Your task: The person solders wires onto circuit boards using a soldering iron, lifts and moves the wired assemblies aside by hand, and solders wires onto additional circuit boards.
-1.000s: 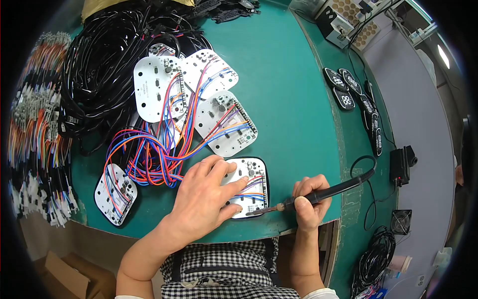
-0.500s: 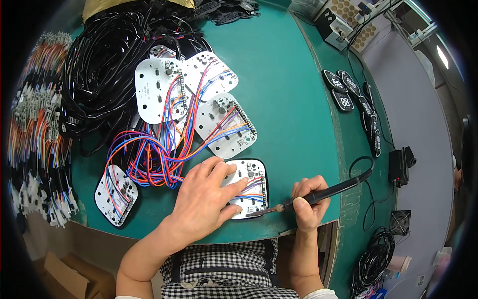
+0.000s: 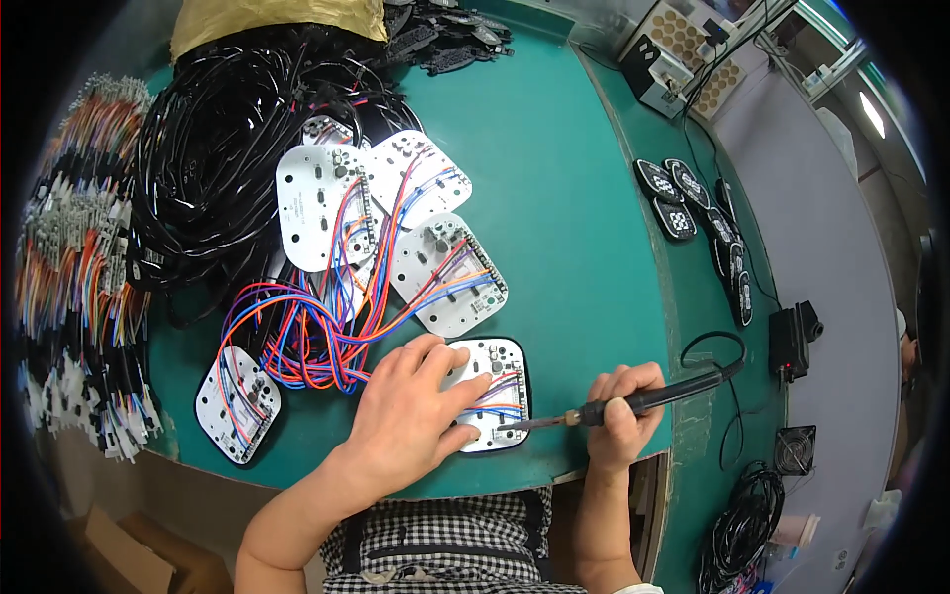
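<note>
- Clearly, the left hand (image 3: 411,411) lay flat, fingers spread, pinning the white circuit board (image 3: 490,391) at the green table's (image 3: 584,247) near edge.
- The right hand (image 3: 621,421) gripped a soldering iron (image 3: 633,401), its tip touching the board.
- Judged risk: the tip sat near the fingertips and coloured wires (image 3: 327,337); a slip could burn either.

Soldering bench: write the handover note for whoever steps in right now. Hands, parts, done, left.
Left hand: flat on the white circuit board at the near table edge, pinning it.
Right hand: grips the soldering iron, tip at the board's lower right edge.
Done: several wired boards lie piled behind, red, blue and orange leads attached; one more wired board lies left.
Left: whether this joint is finished cannot be told; check it.
</note>
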